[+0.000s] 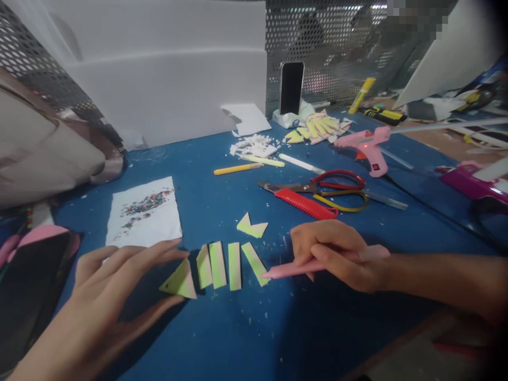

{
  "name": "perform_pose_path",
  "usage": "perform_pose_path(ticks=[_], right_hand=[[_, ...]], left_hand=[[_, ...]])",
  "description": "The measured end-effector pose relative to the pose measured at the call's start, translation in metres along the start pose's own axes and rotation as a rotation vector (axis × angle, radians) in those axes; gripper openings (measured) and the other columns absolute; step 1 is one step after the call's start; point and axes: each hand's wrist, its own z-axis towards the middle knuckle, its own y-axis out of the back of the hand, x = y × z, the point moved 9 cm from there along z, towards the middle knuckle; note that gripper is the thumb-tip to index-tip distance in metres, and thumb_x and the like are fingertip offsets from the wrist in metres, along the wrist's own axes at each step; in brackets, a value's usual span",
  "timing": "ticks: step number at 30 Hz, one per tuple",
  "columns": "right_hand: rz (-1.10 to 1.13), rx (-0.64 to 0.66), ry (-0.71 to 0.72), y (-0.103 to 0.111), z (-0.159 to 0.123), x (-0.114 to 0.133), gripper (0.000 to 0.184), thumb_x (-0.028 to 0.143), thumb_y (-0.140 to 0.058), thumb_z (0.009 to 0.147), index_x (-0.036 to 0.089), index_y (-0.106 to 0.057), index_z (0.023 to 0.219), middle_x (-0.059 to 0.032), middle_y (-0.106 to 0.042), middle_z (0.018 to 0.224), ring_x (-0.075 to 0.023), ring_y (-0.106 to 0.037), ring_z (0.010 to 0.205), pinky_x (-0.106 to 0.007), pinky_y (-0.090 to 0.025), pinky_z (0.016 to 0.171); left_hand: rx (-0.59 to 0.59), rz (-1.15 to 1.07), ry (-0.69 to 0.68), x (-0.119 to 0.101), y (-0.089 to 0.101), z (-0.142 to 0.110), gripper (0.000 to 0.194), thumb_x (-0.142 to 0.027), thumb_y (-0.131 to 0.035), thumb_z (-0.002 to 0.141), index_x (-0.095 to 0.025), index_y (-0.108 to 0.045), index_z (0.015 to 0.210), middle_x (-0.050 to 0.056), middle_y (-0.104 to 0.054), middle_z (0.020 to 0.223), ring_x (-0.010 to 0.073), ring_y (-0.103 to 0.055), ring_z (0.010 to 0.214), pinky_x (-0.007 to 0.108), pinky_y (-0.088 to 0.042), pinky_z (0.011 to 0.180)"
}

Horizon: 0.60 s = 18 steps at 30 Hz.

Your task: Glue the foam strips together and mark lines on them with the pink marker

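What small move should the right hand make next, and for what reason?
Probably the right hand should nudge the slanted strip leftward with the pink pen, closer to the neighbouring strip. The pen's tip is at its lower end, and it lies tilted, with a gap to that neighbour, while the left hand holds the triangular piece at the row's other end.

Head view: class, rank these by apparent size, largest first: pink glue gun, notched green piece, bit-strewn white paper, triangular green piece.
Bit-strewn white paper
Pink glue gun
Triangular green piece
Notched green piece
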Motion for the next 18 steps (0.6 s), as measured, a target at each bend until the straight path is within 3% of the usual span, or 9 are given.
perform_pose_path(ticks=[4, 9, 14, 18], right_hand=[[0.004, -0.026, 0.025, 0.002, 0.0, -0.002, 0.019, 0.017, -0.041, 0.098, 0.015, -0.058, 0.088, 0.0009, -0.057, 0.07, -0.0073, -0.055, 0.06, -0.022, -0.043, 0.057], [-0.001, -0.057, -0.01, 0.007, 0.001, -0.012, 0.015, 0.017, -0.044, 0.096, 0.015, -0.058, 0.09, 0.0003, -0.058, 0.071, -0.0084, -0.053, 0.062, -0.024, -0.041, 0.057], [0.023, -0.065, -0.062, 0.011, 0.005, -0.017, 0.014, 0.021, -0.044, 0.097, 0.016, -0.057, 0.093, 0.0025, -0.056, 0.069, -0.0073, -0.051, 0.056, -0.023, -0.038, 0.053], [-0.016, -0.104, -0.11, 0.018, 0.006, -0.021, 0.011, 0.02, -0.046, 0.097, 0.018, -0.056, 0.092, 0.0059, -0.052, 0.063, -0.0051, -0.048, 0.05, -0.018, -0.036, 0.048]], left_hand=[[0.108, 0.068, 0.051, 0.022, -0.018, -0.005, 0.064, -0.04, -0.056, 0.094, -0.031, -0.029, 0.152, 0.002, -0.072, 0.115, 0.0283, -0.065, 0.1, 0.046, -0.034, 0.091], [0.205, 0.099, 0.021, 0.028, -0.025, -0.007, 0.067, -0.041, -0.054, 0.095, -0.024, -0.025, 0.153, 0.005, -0.07, 0.121, 0.0273, -0.063, 0.106, 0.043, -0.033, 0.095], [0.167, 0.18, -0.005, 0.039, -0.007, 0.001, 0.062, -0.052, -0.057, 0.092, -0.026, -0.041, 0.146, 0.006, -0.067, 0.122, 0.0278, -0.061, 0.103, 0.04, -0.039, 0.086], [0.137, 0.128, -0.081, 0.032, -0.001, 0.029, 0.037, -0.037, -0.052, 0.097, -0.027, -0.054, 0.132, 0.004, -0.066, 0.125, 0.025, -0.06, 0.109, 0.038, -0.041, 0.085]])
